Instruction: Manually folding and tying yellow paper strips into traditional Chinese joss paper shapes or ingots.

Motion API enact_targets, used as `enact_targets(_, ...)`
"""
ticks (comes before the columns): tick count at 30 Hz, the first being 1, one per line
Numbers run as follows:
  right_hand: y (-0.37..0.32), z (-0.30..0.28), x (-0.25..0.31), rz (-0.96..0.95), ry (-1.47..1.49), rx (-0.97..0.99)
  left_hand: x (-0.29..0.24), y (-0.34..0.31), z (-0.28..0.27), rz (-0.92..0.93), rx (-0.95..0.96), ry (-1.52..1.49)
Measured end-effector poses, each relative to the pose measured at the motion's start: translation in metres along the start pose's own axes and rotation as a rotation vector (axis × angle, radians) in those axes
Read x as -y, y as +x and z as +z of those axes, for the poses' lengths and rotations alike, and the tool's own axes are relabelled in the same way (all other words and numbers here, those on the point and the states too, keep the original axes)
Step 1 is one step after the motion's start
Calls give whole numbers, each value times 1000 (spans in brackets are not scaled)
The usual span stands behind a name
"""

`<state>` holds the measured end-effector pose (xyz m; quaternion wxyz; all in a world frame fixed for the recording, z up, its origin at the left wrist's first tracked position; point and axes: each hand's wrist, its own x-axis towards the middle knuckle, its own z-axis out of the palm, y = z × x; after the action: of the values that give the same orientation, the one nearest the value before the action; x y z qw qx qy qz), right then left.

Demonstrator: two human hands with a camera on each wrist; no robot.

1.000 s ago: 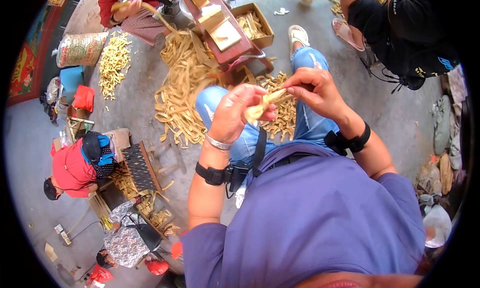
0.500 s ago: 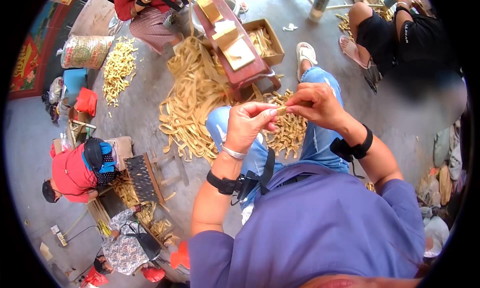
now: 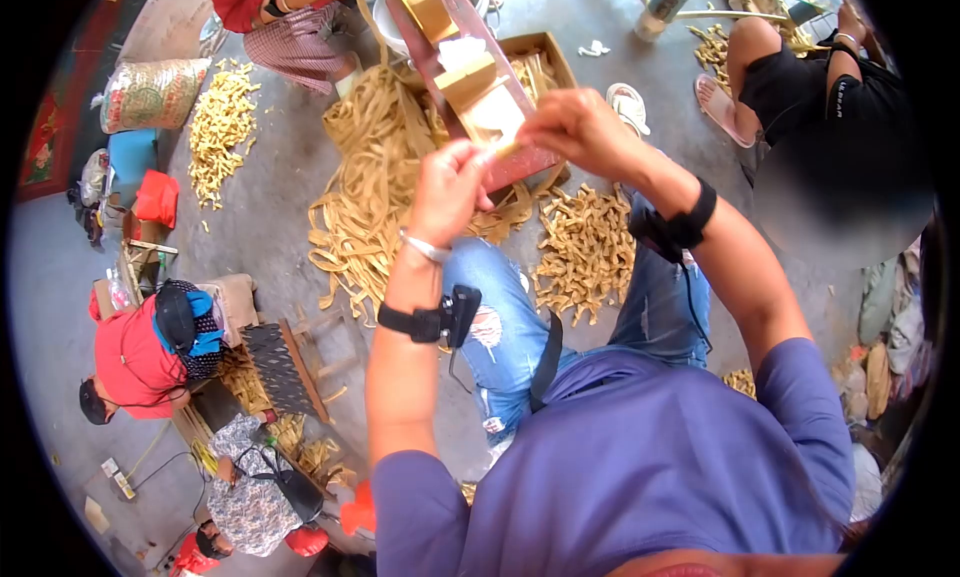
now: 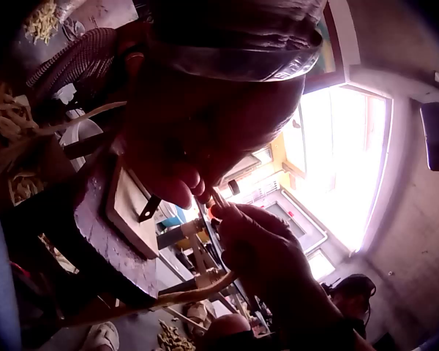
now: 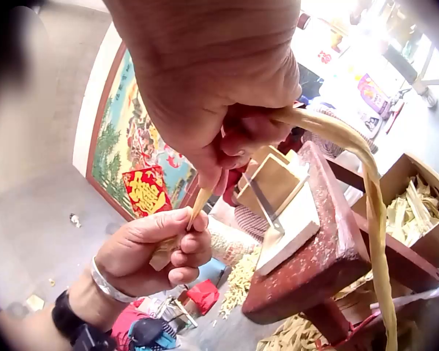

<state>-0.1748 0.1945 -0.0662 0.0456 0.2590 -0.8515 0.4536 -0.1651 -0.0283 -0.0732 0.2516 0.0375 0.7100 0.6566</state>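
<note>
Fingers of my left hand (image 3: 445,192) pinch the narrow end of a pale yellow strip (image 5: 377,241). My right hand (image 3: 580,132) grips the same strip close by, and a long tail of it hangs down from that fist in the right wrist view. Both hands are raised in front of a red-brown bench (image 5: 307,270), fingertips only a short way apart. On the bench lies a pale wooden board (image 5: 300,227) with a metal blade (image 5: 262,201) standing up beside a wooden block. Below the hands, short twisted yellow pieces (image 3: 585,252) are heaped on the floor between the knees.
Long loose strips (image 3: 375,177) pile up left of the bench. A cardboard box (image 3: 560,62) of strips stands behind it, near a white bucket (image 3: 385,22). More short pieces (image 3: 220,127) lie by a woven sack (image 3: 155,97). Several other people sit around.
Both hands have moved forward, from over the knees to the near end of the bench. A broad folded strip showed at the left hand earlier; now a thin bit spans the hands.
</note>
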Motion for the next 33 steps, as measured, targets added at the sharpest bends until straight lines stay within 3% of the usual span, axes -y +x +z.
enact_targets(10, 37, 24, -42, 198, -114, 9, 13, 49, -17, 14, -108, 23)
enact_targets(14, 33, 37, -55, 236, -252, -52, 27, 59, -21, -105, -142, 117)
enact_targets(15, 35, 35, -55, 258, -297, -64, 24, 56, -20, -121, -119, -69)
enact_targets(17, 29, 25, -53, 379, -30, -146, 20, 31, -15, -170, -68, -439)
enact_targets(20, 13, 7, -47, 469, 457, -203, 30, 2, 7, -212, 157, -552)
enact_targets(22, 1, -6, -27, 435, 632, -200, 33, -12, 31, -295, 229, -566)
enact_targets(23, -10, -11, -12, 439, 728, -200, 38, -19, 46, -301, 154, -355)
enact_targets(25, -38, -16, 11, 355, 704, -146, 52, -27, 72, -166, 143, -293)
enact_targets(28, -81, -20, 56, 315, 808, -137, 25, -46, 103, -189, 110, -767)
enact_targets(31, -124, -23, 93, 245, 756, -160, -14, -62, 124, -55, 27, -875)
enact_targets(33, -148, -35, 118, 245, 529, -182, -37, -78, 143, -5, -2, -797)
